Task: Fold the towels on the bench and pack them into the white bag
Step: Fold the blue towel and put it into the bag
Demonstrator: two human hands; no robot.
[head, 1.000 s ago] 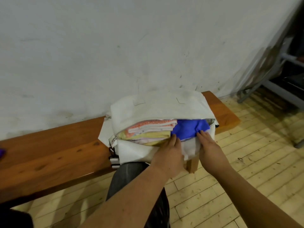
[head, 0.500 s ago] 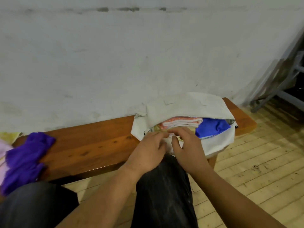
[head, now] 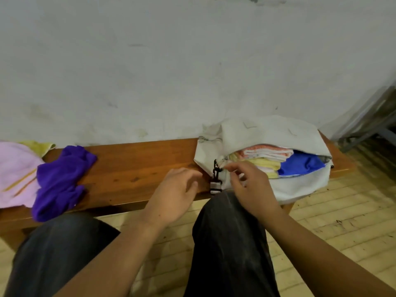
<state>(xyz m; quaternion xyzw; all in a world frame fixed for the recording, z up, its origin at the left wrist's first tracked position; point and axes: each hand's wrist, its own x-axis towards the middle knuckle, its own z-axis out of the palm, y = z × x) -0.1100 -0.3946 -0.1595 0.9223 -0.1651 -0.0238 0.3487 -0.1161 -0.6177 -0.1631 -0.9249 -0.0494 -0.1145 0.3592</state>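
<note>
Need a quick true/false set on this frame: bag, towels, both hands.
1. The white bag is zipped shut. False: its mouth is open, with folded towels showing inside.
2. A purple towel lies crumpled on the bench. True.
3. The left hand holds a towel. False: it is open and holds nothing.
4. A blue towel sits inside the bag. True.
5. The right hand has its fingertips at the bag's end by the black clip. True.
6. All the towels are in the bag. False: the purple towel and a pink towel lie on the bench.
</note>
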